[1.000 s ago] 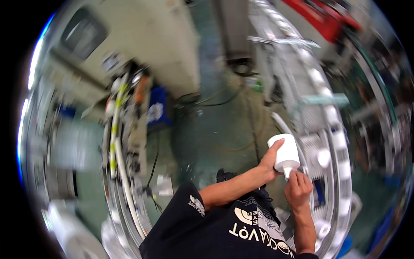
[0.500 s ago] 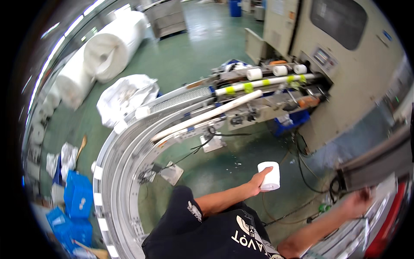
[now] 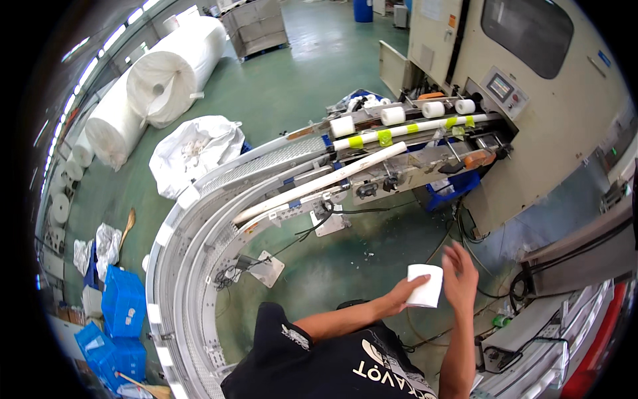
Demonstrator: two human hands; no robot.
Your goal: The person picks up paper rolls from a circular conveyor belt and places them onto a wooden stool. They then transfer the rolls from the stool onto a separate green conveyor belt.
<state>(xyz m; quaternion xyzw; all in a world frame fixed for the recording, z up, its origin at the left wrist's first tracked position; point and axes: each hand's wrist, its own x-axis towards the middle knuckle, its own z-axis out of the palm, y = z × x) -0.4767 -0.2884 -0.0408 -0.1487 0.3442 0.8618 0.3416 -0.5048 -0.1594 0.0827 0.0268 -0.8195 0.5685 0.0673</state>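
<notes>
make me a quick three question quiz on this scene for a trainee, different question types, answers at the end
1. Which of the person's hands is gripping the white roll?
2. True or false: the open white sack is on the person's right.
3. Fill in the blank: the tape around the long white tube beside the machine is ____ in colour.

Key:
1. The left hand, with its thumb across the roll.
2. False; it is ahead and to the person's left.
3. Yellow-green.
</notes>
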